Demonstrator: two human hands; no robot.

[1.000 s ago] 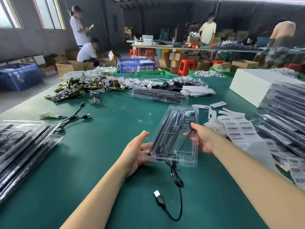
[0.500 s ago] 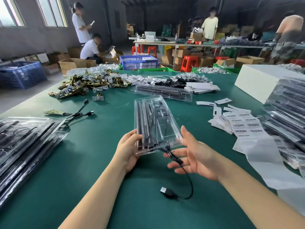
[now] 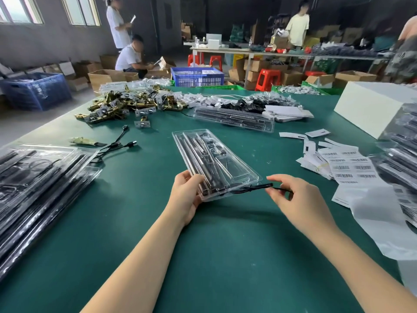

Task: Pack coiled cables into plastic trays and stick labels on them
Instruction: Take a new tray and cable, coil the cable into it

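A clear plastic tray (image 3: 212, 159) with long dark rods inside lies slanted over the green table, its near end gripped by my left hand (image 3: 187, 195). A thin black cable (image 3: 250, 188) runs out of the tray's near right corner. My right hand (image 3: 291, 195) pinches that cable between thumb and fingers, just right of the tray, stretching it sideways. The cable's plug end is hidden behind my right hand. Sheets of barcode labels (image 3: 347, 166) lie on the table to the right.
Stacks of packed trays sit at the left (image 3: 33, 181) and right (image 3: 399, 159) edges. Another tray (image 3: 234, 118), loose black cables (image 3: 117, 145), brass hardware (image 3: 112, 107) and a white box (image 3: 370, 109) lie farther back. People work at tables behind.
The tray has swung so its far end points up-left and come lower. My right hand moved from under the tray to the cable and pulled it out to the right, lifting the dangling plug.
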